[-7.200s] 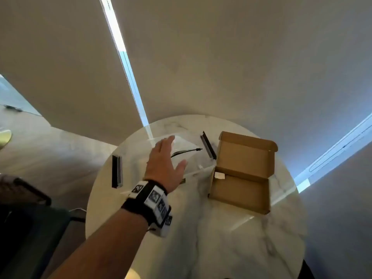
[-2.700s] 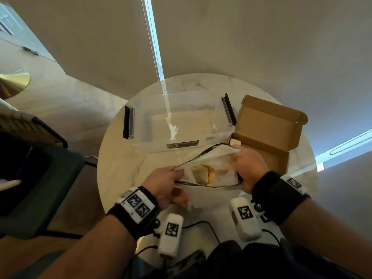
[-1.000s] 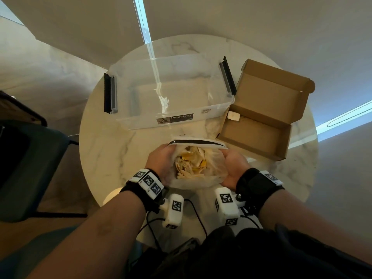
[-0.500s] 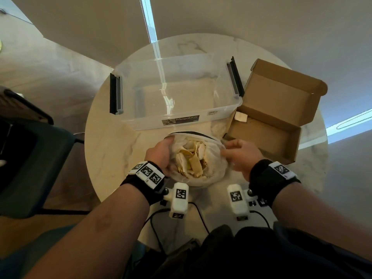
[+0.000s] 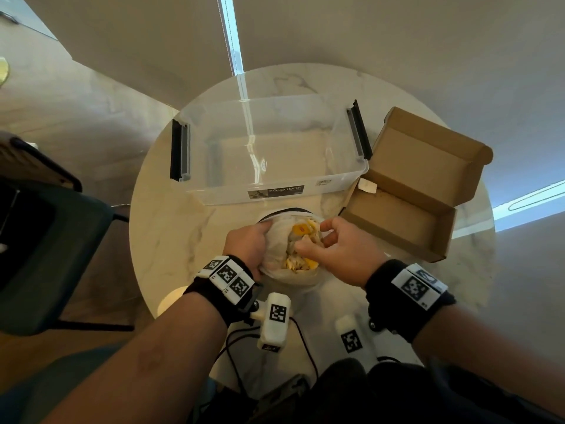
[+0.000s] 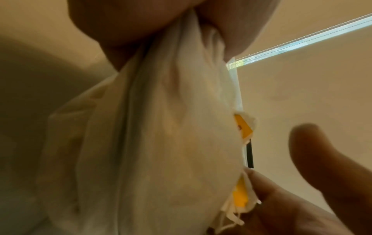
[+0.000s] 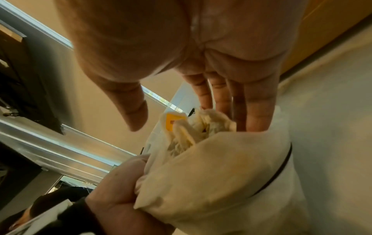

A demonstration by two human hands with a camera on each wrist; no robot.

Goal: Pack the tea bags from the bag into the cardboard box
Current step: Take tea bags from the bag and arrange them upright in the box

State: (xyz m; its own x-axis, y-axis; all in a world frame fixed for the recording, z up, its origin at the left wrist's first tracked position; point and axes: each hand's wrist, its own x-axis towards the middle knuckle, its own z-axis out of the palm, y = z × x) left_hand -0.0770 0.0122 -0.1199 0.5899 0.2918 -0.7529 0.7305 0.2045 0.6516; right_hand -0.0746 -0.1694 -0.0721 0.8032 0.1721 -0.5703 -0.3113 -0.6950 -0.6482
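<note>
A white cloth bag (image 5: 276,264) stands on the round marble table (image 5: 183,234) in front of me, its mouth open upward. Tea bags (image 5: 301,232) with yellow tags fill it. My left hand (image 5: 256,240) grips the bag's left side, bunching the cloth (image 7: 211,182). My right hand (image 5: 312,240) reaches into the mouth; in the right wrist view its fingers (image 7: 249,111) lie straight among the tea bags (image 7: 181,127), thumb held apart. The open cardboard box (image 5: 397,215) lies to the right with nothing inside, lid (image 5: 428,160) raised behind it.
A clear plastic bin (image 5: 269,154) with black latches stands behind the bag and touches the box's left corner. A dark chair (image 5: 46,255) is left of the table. Cables and white marker blocks (image 5: 273,322) hang at the near edge.
My right hand has left the bag's right rim and moved into its mouth among the tea bags. The left hand keeps its grip on the bag's left side.
</note>
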